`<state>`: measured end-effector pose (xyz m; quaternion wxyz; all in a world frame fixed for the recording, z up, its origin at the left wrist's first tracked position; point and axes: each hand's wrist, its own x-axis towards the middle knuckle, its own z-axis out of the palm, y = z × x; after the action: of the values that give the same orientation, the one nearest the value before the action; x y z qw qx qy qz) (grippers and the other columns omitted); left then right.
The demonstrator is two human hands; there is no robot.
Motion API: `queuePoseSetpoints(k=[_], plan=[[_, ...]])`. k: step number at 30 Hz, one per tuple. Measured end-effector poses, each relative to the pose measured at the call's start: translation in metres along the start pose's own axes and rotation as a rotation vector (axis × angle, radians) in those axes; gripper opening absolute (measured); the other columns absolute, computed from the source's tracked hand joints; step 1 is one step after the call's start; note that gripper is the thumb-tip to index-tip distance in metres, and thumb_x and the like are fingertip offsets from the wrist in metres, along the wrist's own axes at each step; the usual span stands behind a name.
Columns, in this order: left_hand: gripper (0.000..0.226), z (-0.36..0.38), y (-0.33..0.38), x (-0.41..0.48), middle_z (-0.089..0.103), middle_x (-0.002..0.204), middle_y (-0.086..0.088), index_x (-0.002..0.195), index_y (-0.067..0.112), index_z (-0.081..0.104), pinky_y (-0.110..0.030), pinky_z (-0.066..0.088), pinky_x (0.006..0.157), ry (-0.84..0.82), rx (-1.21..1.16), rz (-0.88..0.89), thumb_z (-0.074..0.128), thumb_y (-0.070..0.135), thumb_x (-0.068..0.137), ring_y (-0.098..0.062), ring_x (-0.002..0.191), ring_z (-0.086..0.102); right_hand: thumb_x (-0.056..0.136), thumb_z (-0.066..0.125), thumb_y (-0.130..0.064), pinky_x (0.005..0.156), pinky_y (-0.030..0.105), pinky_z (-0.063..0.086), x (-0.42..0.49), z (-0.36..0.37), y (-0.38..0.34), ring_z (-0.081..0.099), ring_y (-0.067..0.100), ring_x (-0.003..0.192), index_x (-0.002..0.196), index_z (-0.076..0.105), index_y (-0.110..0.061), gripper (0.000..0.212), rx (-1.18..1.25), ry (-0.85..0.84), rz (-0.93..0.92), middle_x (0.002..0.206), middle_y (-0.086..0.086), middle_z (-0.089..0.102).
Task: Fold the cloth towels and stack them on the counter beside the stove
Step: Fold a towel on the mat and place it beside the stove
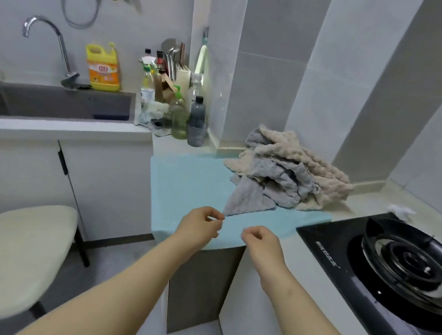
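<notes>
A light blue towel (193, 189) lies spread flat over the counter to the left of the stove (394, 267). On its far right part sits a crumpled pile of grey towels (275, 184) and beige towels (321, 161). One grey corner (240, 205) points toward me. My left hand (200, 226) hovers over the blue towel's front edge, fingers loosely curled, fingertips close to that grey corner, with nothing in its grasp. My right hand (260, 239) is just to the right of it, over the same edge, also loosely curled and holding nothing.
The black gas stove with its round burner (412, 261) fills the right. Bottles (197, 121) and utensils crowd the counter's back left corner. A sink (57, 103) with a tap and a yellow detergent jug (103, 69) lies to the left. A cream stool (12, 249) stands at lower left.
</notes>
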<state>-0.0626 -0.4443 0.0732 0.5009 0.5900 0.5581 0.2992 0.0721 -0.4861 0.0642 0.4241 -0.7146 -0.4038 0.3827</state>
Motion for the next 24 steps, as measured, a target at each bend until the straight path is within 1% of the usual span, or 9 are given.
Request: queuePoseSetpoints(k=[3,6,8,11,14,17,20,22,24], plan=[[0.013,-0.014,0.003,0.052,0.064,0.098,-0.001,0.098,0.023,0.06,-0.031,0.05,0.081,0.017,0.017,-0.002,0.049,0.017,0.092,-0.009,0.08,0.061,0.092,0.05,-0.016,0.058,0.02,0.037,0.05,0.019,-0.011,0.051,0.014,0.086,0.099,0.059,-0.016,0.011,0.002,-0.006,0.01,0.096,-0.003,0.058],[0.014,-0.023,0.009,0.105,0.064,0.096,-0.003,0.091,0.024,0.06,-0.027,0.048,0.074,0.008,0.002,-0.024,0.049,0.015,0.09,-0.011,0.076,0.061,0.092,0.048,-0.012,0.056,0.021,0.035,0.106,0.032,-0.026,0.049,0.012,0.076,0.095,0.057,-0.014,0.01,0.027,0.007,0.014,0.089,-0.001,0.056],[0.014,-0.03,0.017,0.142,0.064,0.095,-0.003,0.091,0.023,0.06,-0.025,0.046,0.069,0.006,0.011,-0.019,0.049,0.014,0.09,-0.011,0.074,0.061,0.091,0.049,-0.01,0.06,0.024,0.036,0.142,0.037,-0.039,0.049,0.013,0.075,0.094,0.056,-0.014,0.009,0.047,0.039,0.022,0.085,-0.001,0.055],[0.015,-0.035,0.029,0.192,0.064,0.097,-0.004,0.095,0.021,0.061,-0.024,0.046,0.069,-0.003,0.018,-0.005,0.049,0.015,0.091,-0.01,0.077,0.061,0.09,0.051,-0.01,0.072,0.027,0.038,0.189,0.04,-0.059,0.051,0.017,0.084,0.093,0.054,-0.018,0.01,0.023,0.098,-0.024,0.083,-0.008,0.055],[0.015,-0.033,0.044,0.236,0.065,0.094,-0.003,0.094,0.022,0.061,-0.025,0.047,0.071,-0.036,0.04,0.04,0.049,0.014,0.09,-0.013,0.08,0.062,0.088,0.05,-0.008,0.075,0.027,0.039,0.226,0.044,-0.075,0.053,0.017,0.087,0.095,0.054,-0.021,0.015,0.028,0.16,-0.067,0.089,-0.006,0.058],[0.017,-0.025,0.059,0.281,0.063,0.084,-0.001,0.089,0.026,0.06,-0.027,0.045,0.07,-0.089,0.096,0.144,0.049,0.012,0.089,-0.019,0.083,0.063,0.087,0.05,-0.004,0.064,0.021,0.039,0.253,0.045,-0.084,0.053,0.014,0.081,0.095,0.056,-0.02,0.019,0.051,0.257,-0.079,0.085,-0.006,0.057],[0.019,-0.007,0.072,0.324,0.058,0.082,0.004,0.093,0.029,0.056,-0.028,0.046,0.071,-0.2,0.168,0.292,0.048,0.012,0.089,-0.016,0.075,0.055,0.086,0.05,-0.004,0.059,0.011,0.037,0.272,0.042,-0.083,0.052,0.011,0.075,0.091,0.059,-0.02,0.019,0.02,0.417,-0.072,0.078,-0.011,0.059],[0.026,0.007,0.077,0.346,0.057,0.098,0.004,0.105,0.028,0.056,-0.03,0.048,0.081,-0.314,0.202,0.42,0.052,0.01,0.087,-0.013,0.081,0.052,0.087,0.051,-0.005,0.061,0.012,0.037,0.278,0.041,-0.081,0.053,0.01,0.075,0.087,0.06,-0.02,0.018,0.038,0.531,-0.032,0.077,-0.013,0.059],[0.037,0.02,0.078,0.362,0.054,0.117,0.002,0.12,0.023,0.055,-0.028,0.044,0.092,-0.436,0.278,0.569,0.058,0.012,0.085,-0.013,0.099,0.051,0.089,0.051,-0.005,0.062,0.013,0.039,0.277,0.043,-0.082,0.054,0.008,0.073,0.086,0.062,-0.018,0.017,0.081,0.644,0.011,0.077,-0.012,0.061]])
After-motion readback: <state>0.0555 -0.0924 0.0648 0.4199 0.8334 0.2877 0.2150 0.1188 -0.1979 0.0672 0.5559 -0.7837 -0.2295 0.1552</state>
